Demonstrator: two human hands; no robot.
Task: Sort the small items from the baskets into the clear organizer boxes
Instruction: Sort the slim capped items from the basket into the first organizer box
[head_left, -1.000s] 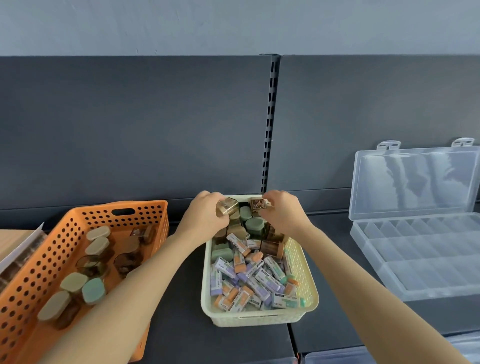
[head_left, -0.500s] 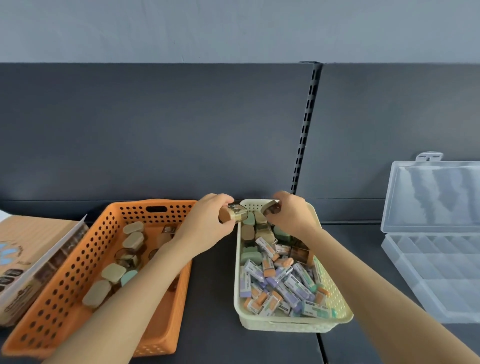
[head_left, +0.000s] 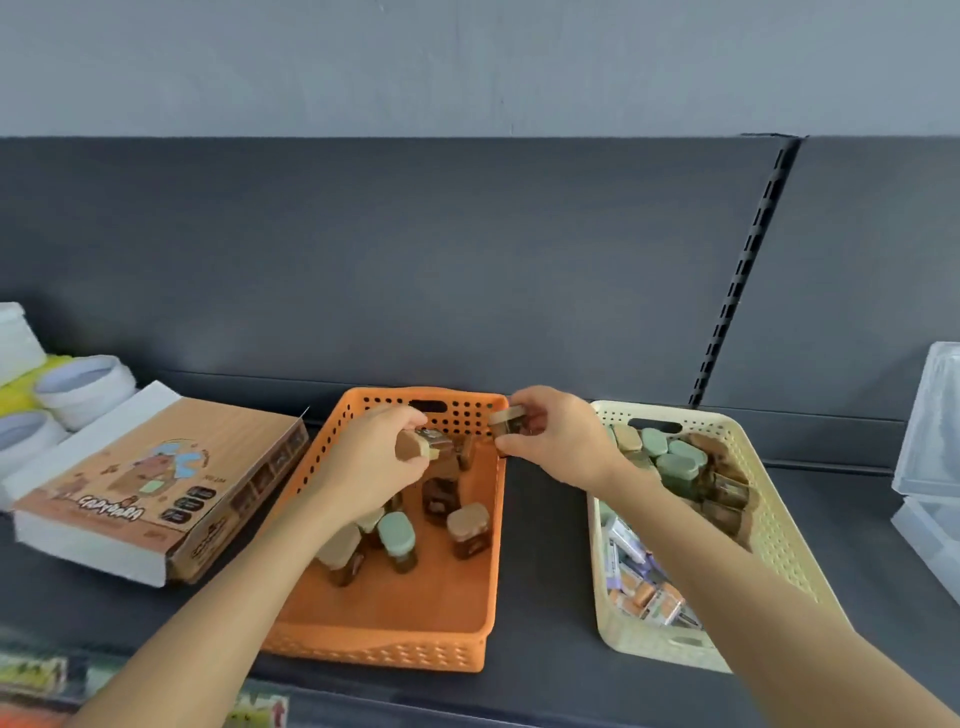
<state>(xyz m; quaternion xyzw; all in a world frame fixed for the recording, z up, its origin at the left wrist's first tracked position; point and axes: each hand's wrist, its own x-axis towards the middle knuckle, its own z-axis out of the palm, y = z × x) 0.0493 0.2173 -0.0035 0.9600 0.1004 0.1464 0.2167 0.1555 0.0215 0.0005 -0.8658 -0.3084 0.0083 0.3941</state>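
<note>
Both hands have swung from the cream basket toward nine o'clock: left hand and right hand each grip a small jar over the orange basket, away from the organizer box.

Two baskets, two hands, one small jar in each hand

On the left, the orange basket has about six loose jars on its floor, two partly hidden by the left hand, which grips one brown-capped jar. The right hand grips one beige-capped jar. The cream basket on the right holds a heap of green-capped and brown jars plus wrapped erasers, too piled up to count. One printed box lies far left, with three white tubs behind it. One clear organizer box shows at the right edge.
</note>
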